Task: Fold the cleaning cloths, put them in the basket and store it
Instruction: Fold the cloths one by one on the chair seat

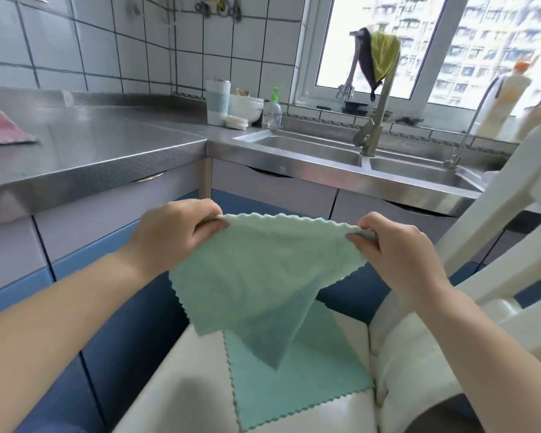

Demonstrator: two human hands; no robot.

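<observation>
A light green cleaning cloth (256, 264) hangs in the air in front of me, spread between both hands. My left hand (175, 232) pinches its upper left corner and my right hand (397, 245) pinches its upper right corner. The cloth's lower part droops over a second green cloth (297, 385), which lies flat on a white chair seat (185, 379). A pink cloth (0, 126) lies on the steel counter at the far left. No basket is in view.
The white chair's back (494, 232) rises at my right. A steel counter (91, 151) and double sink (325, 148) with a tap (375, 120) run ahead. A cup, bowls and a soap bottle (273, 110) stand near the corner. Yellow and dark cloths (378, 54) hang by the window.
</observation>
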